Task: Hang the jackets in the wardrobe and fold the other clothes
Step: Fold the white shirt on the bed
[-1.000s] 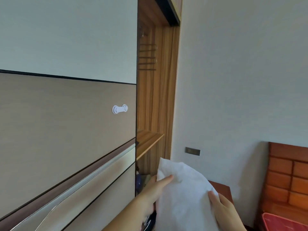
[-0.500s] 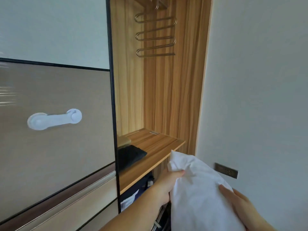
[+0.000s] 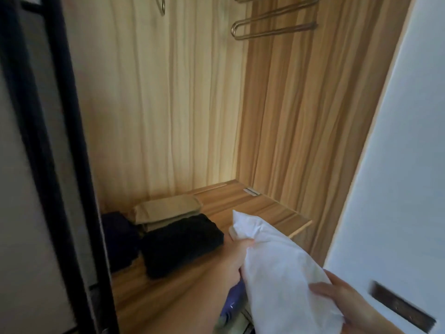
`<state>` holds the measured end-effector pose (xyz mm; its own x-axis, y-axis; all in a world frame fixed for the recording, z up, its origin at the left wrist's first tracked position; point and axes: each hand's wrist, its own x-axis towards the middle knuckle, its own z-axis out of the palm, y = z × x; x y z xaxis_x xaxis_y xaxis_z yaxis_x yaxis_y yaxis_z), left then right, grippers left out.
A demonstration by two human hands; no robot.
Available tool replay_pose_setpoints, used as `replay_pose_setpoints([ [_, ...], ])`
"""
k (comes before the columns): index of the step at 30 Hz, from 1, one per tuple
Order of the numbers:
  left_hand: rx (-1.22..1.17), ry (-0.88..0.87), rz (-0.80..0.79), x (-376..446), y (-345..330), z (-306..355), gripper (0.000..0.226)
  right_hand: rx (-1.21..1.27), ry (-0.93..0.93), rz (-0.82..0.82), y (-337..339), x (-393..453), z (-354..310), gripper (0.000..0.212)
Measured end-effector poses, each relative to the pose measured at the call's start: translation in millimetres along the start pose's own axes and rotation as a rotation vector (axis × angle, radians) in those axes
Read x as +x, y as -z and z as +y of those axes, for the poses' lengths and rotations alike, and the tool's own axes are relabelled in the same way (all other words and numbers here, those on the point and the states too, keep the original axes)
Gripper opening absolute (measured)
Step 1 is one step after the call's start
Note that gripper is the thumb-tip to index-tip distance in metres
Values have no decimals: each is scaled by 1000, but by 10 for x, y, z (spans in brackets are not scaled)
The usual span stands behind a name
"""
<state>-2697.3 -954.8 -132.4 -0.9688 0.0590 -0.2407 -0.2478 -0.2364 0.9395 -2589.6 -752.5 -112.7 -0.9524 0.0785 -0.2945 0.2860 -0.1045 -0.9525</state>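
Head view: inside the open wardrobe (image 3: pixel 183 104), a wooden shelf (image 3: pixel 260 208) holds 3 folded items at its left end: a beige garment (image 3: pixel 166 210), a black garment (image 3: pixel 180 242) in front of it and a dark navy garment (image 3: pixel 118 235) by the door frame (image 3: pixel 62 165). A metal hanger rack (image 3: pixel 272 27) hangs above. Both hands hold a folded white garment (image 3: pixel 277 268) over the shelf's front edge: the left hand (image 3: pixel 231 259) pinches its left side, and the right hand (image 3: pixel 342 297) lies with fingers straight against its right side. The shelf's right half lies bare.
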Motion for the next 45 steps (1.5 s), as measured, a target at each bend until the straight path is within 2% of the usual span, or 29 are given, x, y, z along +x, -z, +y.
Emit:
replay_pose_setpoints([
  [3,-64,15,28,433,-87,106,69,0,9,18,49,596,-176,80],
  [6,-98,-77,62,894,-155,355,81,-21,47,-3,-30,1152,-481,53],
  [9,-105,-150,134,1280,-186,553,80,-147,147,-62,-139,1778,-775,44],
  [11,169,-161,251,1534,-159,535,86,-299,152,3,-179,2282,-781,52],
  [12,467,-156,283,1656,-120,447,90,-432,156,51,-185,2524,-700,63],
  [14,1094,-223,228,1833,-65,179,84,-845,196,114,-246,2925,-448,76],
  [15,1279,-262,139,1896,-75,49,79,-1054,248,131,-291,3061,-302,75],
  [17,1413,-212,-79,1998,-146,-189,77,-1244,307,53,-347,3225,-14,75],
  [18,1458,-167,-157,2052,-171,-299,84,-1300,322,21,-361,3291,106,82],
  [19,1519,-155,-196,2132,-187,-438,88,-1366,319,-7,-381,3350,203,90],
  [20,1570,-216,-157,2225,-199,-547,82,-1428,315,-9,-385,3445,271,93],
  [21,1576,-318,-28,2334,-181,-662,73,-1468,324,2,-387,3537,295,93],
  [22,1577,-319,42,2441,-151,-717,69,-1464,328,-1,-397,3645,296,87],
  [25,1578,-229,-17,2722,-152,-702,73,-1438,384,-38,-445,4015,217,65],
  [27,1569,-136,-59,2899,-146,-576,93,-1434,432,-80,-488,4312,197,71],
  [29,1592,-141,21,3099,-116,-511,100,-1432,507,-111,-548,4648,241,90],
  [31,1567,-129,76,3240,-52,-487,97,-1444,542,-137,-645,4904,257,97],
  [36,1588,-108,137,3503,175,-391,94,-1413,588,-176,-916,5195,173,88],
  [39,1601,-94,143,3629,275,-367,73,-1413,564,-194,-1028,5251,112,85],
  [45,1575,-26,81,3634,321,-261,72,-1472,517,-230,-1081,5324,73,60],
])
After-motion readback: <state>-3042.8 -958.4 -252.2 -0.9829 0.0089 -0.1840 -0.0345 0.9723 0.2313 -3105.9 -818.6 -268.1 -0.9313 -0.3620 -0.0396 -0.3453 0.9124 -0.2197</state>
